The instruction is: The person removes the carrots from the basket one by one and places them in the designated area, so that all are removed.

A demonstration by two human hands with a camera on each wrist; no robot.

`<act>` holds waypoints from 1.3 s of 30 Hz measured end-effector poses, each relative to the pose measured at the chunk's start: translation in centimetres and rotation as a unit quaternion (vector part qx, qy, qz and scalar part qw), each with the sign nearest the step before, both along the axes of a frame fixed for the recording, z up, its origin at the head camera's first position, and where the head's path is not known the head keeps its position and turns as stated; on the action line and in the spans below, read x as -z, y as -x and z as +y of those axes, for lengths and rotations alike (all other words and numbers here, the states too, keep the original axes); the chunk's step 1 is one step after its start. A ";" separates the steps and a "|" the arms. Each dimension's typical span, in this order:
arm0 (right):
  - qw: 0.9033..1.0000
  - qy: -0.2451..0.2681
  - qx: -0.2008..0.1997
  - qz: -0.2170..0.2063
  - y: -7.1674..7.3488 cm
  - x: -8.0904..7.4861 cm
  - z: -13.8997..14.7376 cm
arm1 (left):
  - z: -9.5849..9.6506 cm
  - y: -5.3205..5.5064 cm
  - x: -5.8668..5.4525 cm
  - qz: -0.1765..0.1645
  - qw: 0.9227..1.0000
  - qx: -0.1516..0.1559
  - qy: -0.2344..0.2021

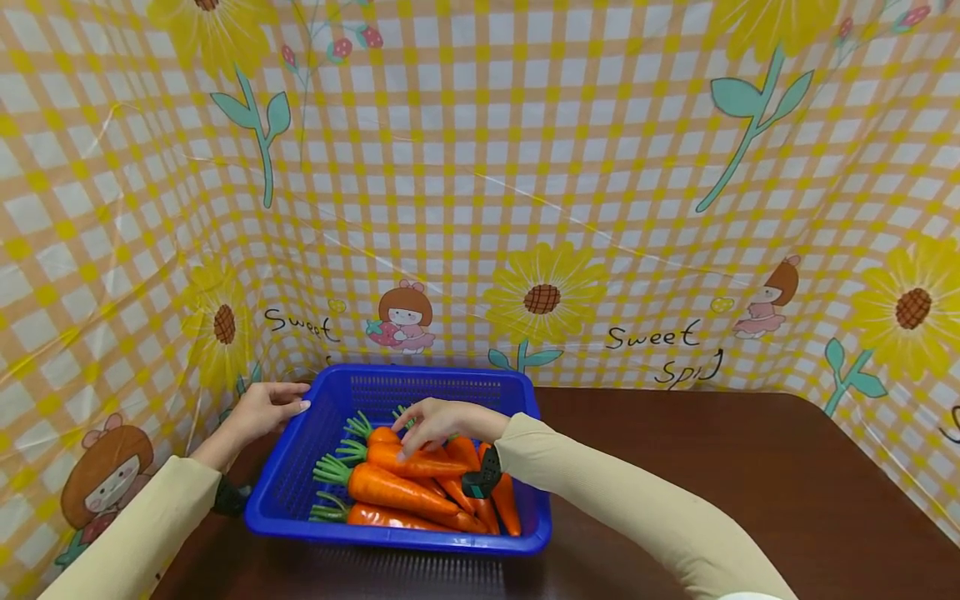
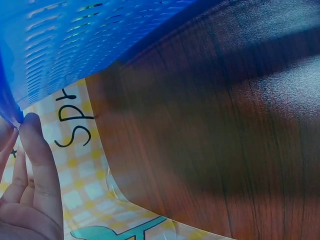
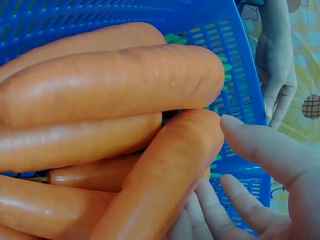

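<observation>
A blue plastic basket (image 1: 397, 540) with slotted walls holds several orange carrots (image 1: 397, 487) with green stem tops. My left hand (image 1: 262, 411) pinches the basket's left rim between thumb and fingers; the left wrist view shows this grip on the blue rim (image 2: 15, 112). Inside the basket, my right hand (image 1: 438, 421) is at an upper carrot (image 1: 420, 460). Seen from the right wrist, the thumb touches the thick end of a slanted carrot (image 3: 165, 170), and some fingers curl in along its other side, their tips partly hidden behind it.
The basket stands on a dark brown wooden table (image 1: 675, 475), toward its left side. A checked cloth (image 1: 465, 208) with sunflowers and cartoon girls hangs at the back and both sides. Dark devices (image 1: 483, 475) are strapped at the wrists.
</observation>
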State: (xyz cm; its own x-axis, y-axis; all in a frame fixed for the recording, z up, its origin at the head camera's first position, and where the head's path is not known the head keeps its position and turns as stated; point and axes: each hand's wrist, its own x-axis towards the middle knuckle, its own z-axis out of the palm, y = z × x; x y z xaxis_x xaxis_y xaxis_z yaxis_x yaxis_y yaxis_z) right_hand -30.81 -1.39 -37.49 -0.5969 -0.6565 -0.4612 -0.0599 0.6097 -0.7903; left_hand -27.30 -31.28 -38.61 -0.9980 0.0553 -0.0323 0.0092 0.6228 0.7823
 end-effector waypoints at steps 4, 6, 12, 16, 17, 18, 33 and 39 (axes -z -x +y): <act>1.000 -0.014 0.009 -0.004 -0.2 -0.1 -0.1 | 0.0 0.0 -0.1 0.008 1.000 0.005 0.009; 1.000 -0.020 0.009 0.000 -0.3 -0.2 -0.2 | 0.0 0.0 -0.1 0.008 1.000 0.005 0.011; 0.999 -0.029 0.012 0.008 -0.7 -0.3 -0.5 | 0.0 0.0 0.1 0.006 1.000 0.003 0.006; 0.999 -0.035 0.021 0.008 -0.9 -0.3 -0.8 | 0.0 0.0 0.0 0.005 1.000 0.003 0.004; 0.999 -0.037 0.021 0.009 -1.0 -0.3 -0.9 | 0.0 0.0 0.0 0.004 1.000 0.003 0.004; 0.999 -0.038 0.022 0.009 -1.1 -0.3 -0.9 | 0.0 0.0 0.1 0.004 1.000 0.003 0.004; 0.998 -0.053 0.025 0.016 -1.4 0.3 -0.9 | -0.1 -0.1 0.1 0.005 1.000 0.000 0.009; 0.998 -0.053 0.036 0.016 -1.4 0.3 -1.0 | 0.0 -0.1 0.0 0.007 1.000 0.005 0.010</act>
